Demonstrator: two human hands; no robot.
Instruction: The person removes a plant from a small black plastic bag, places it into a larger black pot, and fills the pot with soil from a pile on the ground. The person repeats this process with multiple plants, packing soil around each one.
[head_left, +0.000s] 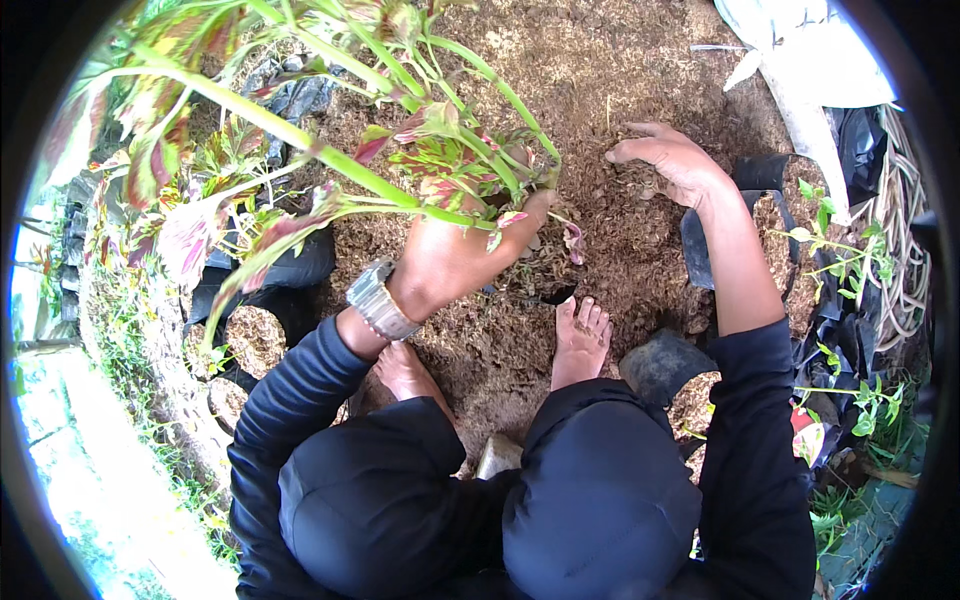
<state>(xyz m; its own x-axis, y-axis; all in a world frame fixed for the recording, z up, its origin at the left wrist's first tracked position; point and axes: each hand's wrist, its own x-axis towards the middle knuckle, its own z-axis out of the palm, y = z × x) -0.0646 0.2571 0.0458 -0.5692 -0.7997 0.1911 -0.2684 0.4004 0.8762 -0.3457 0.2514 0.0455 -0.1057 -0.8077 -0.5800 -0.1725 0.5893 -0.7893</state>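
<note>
My left hand (469, 247), with a metal watch (381, 300) on its wrist, is closed around the lower stems of a coleus plant (360, 174). The plant leans left, its thick green stems bearing green and dark-red leaves. Below the hand, darker potting mix (536, 274) shows near my foot; the plant's base is partly hidden by my fingers. My right hand (675, 161) reaches into the loose brown growing medium (577, 60) to the right of the plant, fingers apart and bent. Its fingertips touch the medium, and I see nothing held in it.
Black polybags filled with brown medium stand on the left (255, 341) and right (697, 397). My bare feet (581, 337) are on the ground between them. A white sack (817, 52) lies at the upper right, above a coil of pale cord (900, 247). Leafy seedlings (862, 255) grow nearby.
</note>
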